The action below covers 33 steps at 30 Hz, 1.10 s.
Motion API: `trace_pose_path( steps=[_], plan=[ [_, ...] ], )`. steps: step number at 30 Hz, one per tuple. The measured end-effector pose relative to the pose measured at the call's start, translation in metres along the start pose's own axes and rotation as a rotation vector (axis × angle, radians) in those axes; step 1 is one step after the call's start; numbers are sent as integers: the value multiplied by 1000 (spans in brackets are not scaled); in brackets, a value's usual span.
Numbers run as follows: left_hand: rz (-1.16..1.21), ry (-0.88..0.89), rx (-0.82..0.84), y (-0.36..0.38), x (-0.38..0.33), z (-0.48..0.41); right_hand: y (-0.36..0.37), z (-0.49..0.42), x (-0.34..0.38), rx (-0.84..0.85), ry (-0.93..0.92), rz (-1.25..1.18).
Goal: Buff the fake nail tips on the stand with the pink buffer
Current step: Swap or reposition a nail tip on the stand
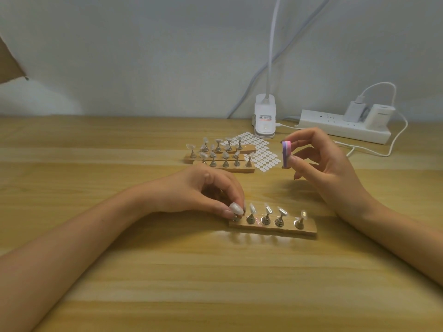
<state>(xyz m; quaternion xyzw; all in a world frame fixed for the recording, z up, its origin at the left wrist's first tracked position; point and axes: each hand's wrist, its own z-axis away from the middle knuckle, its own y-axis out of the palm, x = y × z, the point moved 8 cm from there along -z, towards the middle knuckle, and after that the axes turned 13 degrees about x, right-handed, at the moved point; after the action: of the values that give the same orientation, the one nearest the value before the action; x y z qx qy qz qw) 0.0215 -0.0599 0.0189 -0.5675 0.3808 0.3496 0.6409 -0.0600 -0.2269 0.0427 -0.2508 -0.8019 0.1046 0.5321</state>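
While the wooden tabletop [143,271] lay under both forearms, the left hand [206,190] curled over the left end of the near stand [273,228]. The right hand [328,164], raised behind the stand, pinched the pink buffer [286,153] upright, touching nothing else. The left thumb and fingers pinched the leftmost nail tip [236,208].

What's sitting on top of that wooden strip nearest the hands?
Five small metal pegs, each topped with a fake nail tip. The left hand pinches the leftmost tip, so its peg is mostly hidden.
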Motion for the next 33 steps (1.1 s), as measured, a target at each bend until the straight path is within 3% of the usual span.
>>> trace_pose_path(
  steps=[9,20,26,33],
  plan=[
    [-22,-17,-82,1,-2,-2,1,0,1,6,-12,3],
    [65,-23,-43,1,2,-1,2,0,2,23,-9,6],
    [2,-57,-45,2,1,0,3,0,3,29,-7,29],
    [-257,-35,-125,16,-15,-6,2,0,2,13,3,14]
  ],
)
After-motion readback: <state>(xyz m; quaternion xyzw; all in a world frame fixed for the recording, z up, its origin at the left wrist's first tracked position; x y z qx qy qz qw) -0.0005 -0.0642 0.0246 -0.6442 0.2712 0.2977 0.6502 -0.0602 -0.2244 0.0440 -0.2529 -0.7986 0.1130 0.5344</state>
